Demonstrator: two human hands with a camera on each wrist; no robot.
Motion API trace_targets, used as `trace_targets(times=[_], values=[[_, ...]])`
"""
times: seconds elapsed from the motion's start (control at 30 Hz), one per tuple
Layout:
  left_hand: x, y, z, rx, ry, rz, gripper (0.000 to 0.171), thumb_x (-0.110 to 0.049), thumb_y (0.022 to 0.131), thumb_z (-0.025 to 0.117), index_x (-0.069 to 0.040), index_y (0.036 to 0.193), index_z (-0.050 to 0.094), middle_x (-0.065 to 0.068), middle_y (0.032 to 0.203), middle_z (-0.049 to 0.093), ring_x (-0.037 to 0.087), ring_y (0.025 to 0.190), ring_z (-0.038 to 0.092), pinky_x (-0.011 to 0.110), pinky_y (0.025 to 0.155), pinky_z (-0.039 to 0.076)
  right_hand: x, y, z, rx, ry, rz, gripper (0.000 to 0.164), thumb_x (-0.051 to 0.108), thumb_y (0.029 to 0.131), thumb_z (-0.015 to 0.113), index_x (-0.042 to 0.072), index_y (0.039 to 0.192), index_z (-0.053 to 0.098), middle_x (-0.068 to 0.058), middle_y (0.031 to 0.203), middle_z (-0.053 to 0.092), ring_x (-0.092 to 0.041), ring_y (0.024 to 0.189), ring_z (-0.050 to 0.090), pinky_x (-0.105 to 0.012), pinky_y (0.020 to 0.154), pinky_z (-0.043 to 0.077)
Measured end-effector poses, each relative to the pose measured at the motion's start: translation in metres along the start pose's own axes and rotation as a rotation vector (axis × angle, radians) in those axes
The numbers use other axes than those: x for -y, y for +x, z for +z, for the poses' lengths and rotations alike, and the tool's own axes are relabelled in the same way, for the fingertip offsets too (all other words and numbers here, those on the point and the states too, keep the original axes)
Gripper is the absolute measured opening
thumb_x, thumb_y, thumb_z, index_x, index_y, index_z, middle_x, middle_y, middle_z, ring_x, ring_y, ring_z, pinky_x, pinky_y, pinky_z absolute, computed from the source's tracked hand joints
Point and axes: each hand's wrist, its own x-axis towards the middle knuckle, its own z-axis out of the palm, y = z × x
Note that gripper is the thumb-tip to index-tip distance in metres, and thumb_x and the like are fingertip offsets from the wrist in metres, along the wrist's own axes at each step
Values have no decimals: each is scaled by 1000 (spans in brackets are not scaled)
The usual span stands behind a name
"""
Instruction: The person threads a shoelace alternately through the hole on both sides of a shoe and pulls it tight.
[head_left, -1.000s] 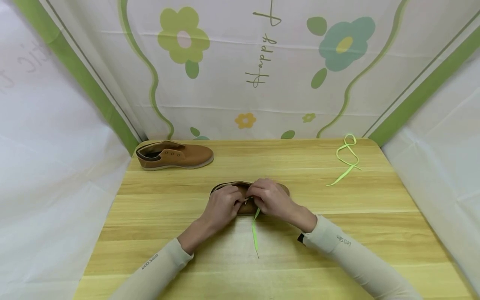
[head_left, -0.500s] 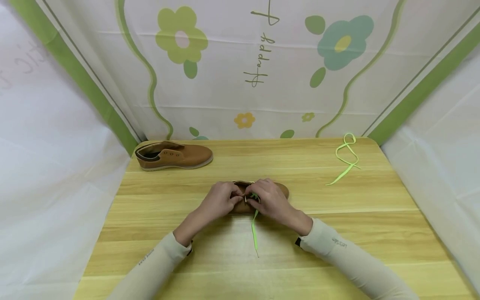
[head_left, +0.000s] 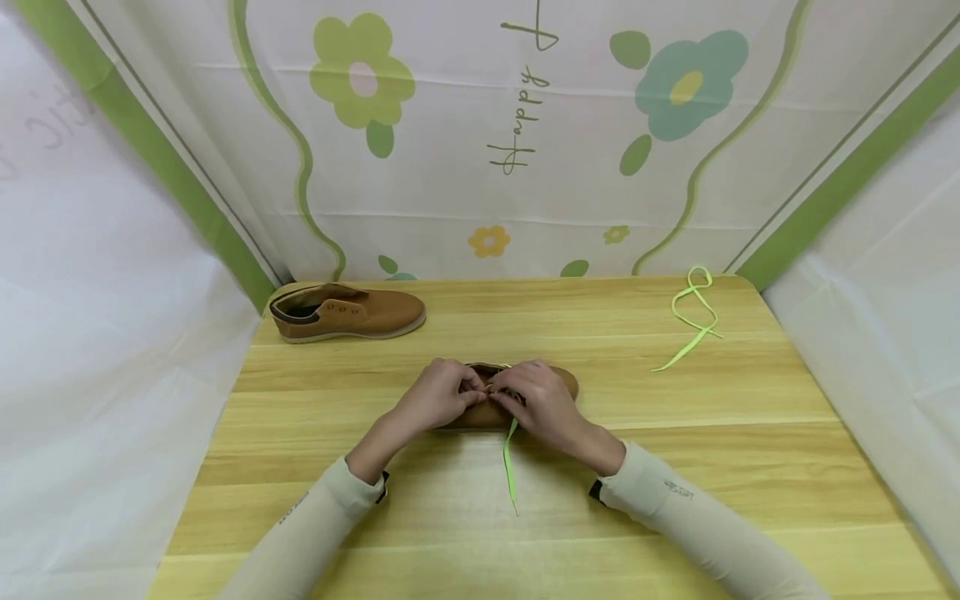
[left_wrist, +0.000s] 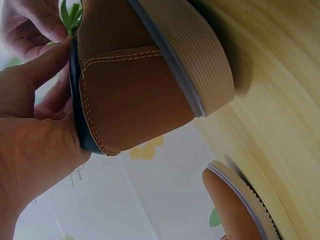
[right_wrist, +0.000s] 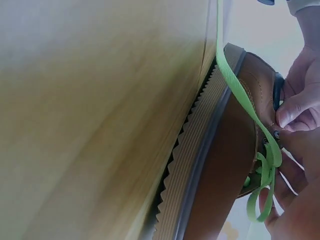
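A brown leather shoe [head_left: 480, 417] stands on the table between both hands, toe to the right. Bright green shoelace [right_wrist: 267, 170] runs through its lower eyelets, and one free end hangs over the near side. My left hand [head_left: 435, 396] pinches the shoe's eyelet flap at the upper edge, thumb outside and fingers at the opening. My right hand [head_left: 540, 400] meets it there, thumb and index finger pinching the shoelace by the upper eyelet [right_wrist: 276, 134]. A small gold-coloured bit shows between the fingertips in the head view. Loops of lace lie against the right fingers in the right wrist view.
A second brown shoe [head_left: 375, 312] without a lace stands at the table's back left. Another green shoelace [head_left: 697, 312] lies loosely twisted at the back right. A flower-printed cloth [head_left: 450, 167] hangs behind the wooden table [head_left: 600, 533].
Over the last second my left hand has shifted slightly left and turned at the shoe opening. The small gold-coloured bit has moved up between the fingertips. My right hand stays nearly in place.
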Motion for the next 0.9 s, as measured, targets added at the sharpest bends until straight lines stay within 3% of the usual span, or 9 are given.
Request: trace_targets(times=[0.17, 0.43, 0.57, 0.67, 0.77, 0.9], values=[[0, 0, 1, -7, 13, -9, 7, -9, 95, 80, -9, 88, 82, -3, 78, 75, 3, 67, 63, 24, 65, 54, -2, -1, -7, -54, 70, 58, 15, 0, 86, 85, 5, 97, 76, -8, 103, 79, -26, 97, 75, -45, 84, 59], [0, 1, 3, -31, 36, -39, 9, -11, 93, 82, -12, 84, 81, -7, 72, 72, 2, 63, 60, 25, 64, 51, -11, -9, -29, -136, 303, 308, 12, -8, 89, 78, 3, 93, 75, -8, 94, 81, -28, 85, 79, -44, 74, 64], [0, 1, 4, -32, 29, -36, 9, -11, 94, 81, -12, 85, 80, -8, 73, 72, 2, 65, 60, 26, 66, 52, -16, -12, -42, -202, 319, 419, 6, -5, 90, 78, -1, 92, 75, -9, 92, 80, -25, 87, 77, -29, 79, 61], [1, 0, 4, -30, 20, -32, 8, -11, 94, 81, -11, 86, 80, -7, 74, 72, 2, 65, 60, 26, 67, 52, -20, -15, -52, -262, 323, 500, 8, -7, 89, 79, -2, 93, 74, -12, 92, 79, -16, 86, 74, -19, 82, 56], [1, 0, 4, -34, 16, -30, 9, -11, 94, 81, -11, 85, 80, -7, 73, 71, 2, 65, 60, 26, 66, 52, -26, -18, -62, -299, 328, 557, 11, -10, 89, 79, -3, 94, 73, -16, 93, 77, -6, 85, 71, -17, 81, 55], [2, 0, 5, -40, 20, -23, 10, -11, 94, 81, -12, 84, 80, -7, 73, 71, 2, 65, 60, 26, 67, 53, -34, -23, -76, -320, 356, 598, 6, -7, 93, 76, -6, 96, 71, -21, 94, 74, -4, 84, 70, -16, 79, 57]])
